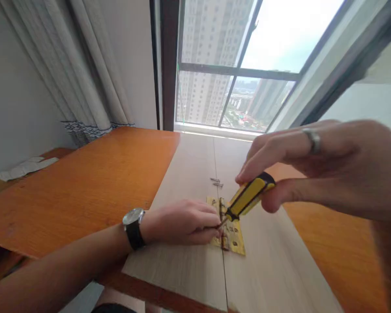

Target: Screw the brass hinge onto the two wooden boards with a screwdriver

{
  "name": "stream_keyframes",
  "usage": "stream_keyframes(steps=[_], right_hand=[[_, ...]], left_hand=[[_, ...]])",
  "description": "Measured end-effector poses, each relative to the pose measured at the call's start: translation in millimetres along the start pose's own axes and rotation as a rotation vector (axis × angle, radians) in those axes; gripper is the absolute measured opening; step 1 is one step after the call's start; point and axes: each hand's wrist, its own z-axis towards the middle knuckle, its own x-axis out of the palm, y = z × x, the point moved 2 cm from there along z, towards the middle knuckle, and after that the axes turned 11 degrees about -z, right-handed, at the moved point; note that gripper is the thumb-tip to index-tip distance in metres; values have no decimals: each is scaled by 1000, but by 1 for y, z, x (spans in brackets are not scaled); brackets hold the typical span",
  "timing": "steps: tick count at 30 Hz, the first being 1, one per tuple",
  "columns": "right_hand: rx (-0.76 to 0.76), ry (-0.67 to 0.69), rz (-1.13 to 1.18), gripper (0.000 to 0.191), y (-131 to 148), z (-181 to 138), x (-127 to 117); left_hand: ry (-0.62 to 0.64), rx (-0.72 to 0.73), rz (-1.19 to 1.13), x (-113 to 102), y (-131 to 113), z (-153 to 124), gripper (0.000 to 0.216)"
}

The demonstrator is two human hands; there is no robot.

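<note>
A brass-coloured hinge (237, 238) lies flat across the seam between two pale wooden boards. My right hand (326, 161), with a ring on one finger, grips the yellow and black handle of a screwdriver (247, 195) between thumb and fingers. The screwdriver slants down to the left, its shaft reaching the hinge's left leaf. My left hand (185, 221) rests on the left board with its fingertips pinched together at the screwdriver's tip. Whatever those fingertips hold is hidden. Two loose screws (217, 182) lie just beyond the hinge, near the seam.
The left board (169, 265) and right board (263, 269) rest on an orange wooden table (117, 174). Behind them is a large window (237, 71). A grey curtain (81, 65) hangs at the left, with a white cloth (26, 168) below it.
</note>
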Motion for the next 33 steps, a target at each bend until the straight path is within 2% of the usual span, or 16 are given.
stream_keyframes(steps=[2,5,8,10,12,16,21,24,27,30,33], right_hand=[[1,-74,-39,32,2,2,4],[-35,-87,-67,27,4,4,5],[-88,22,-55,22,2,2,0],[-83,103,-30,23,-2,0,-2],[-56,125,-15,19,-6,-1,-3],[-9,38,-61,17,-7,0,1],[-7,-62,-158,41,2,3,5],[-5,-81,-201,41,4,4,7],[-14,-10,-165,32,2,5,9],[-19,92,-86,36,-1,3,9],[-30,108,-35,29,-3,2,6]], left_hand=[[26,-9,-24,0,1,0,32],[51,-33,-52,0,2,0,31],[54,-58,-68,-2,1,0,31],[61,-61,-76,-2,1,0,30],[67,-63,-82,-1,1,0,28],[39,-63,-81,1,2,0,28],[50,-64,-102,0,3,-1,27],[75,-77,-190,-3,3,-1,23],[63,-99,-221,-5,3,-1,28],[69,-128,-187,-4,4,-1,41],[88,-129,-148,-2,6,-2,46]])
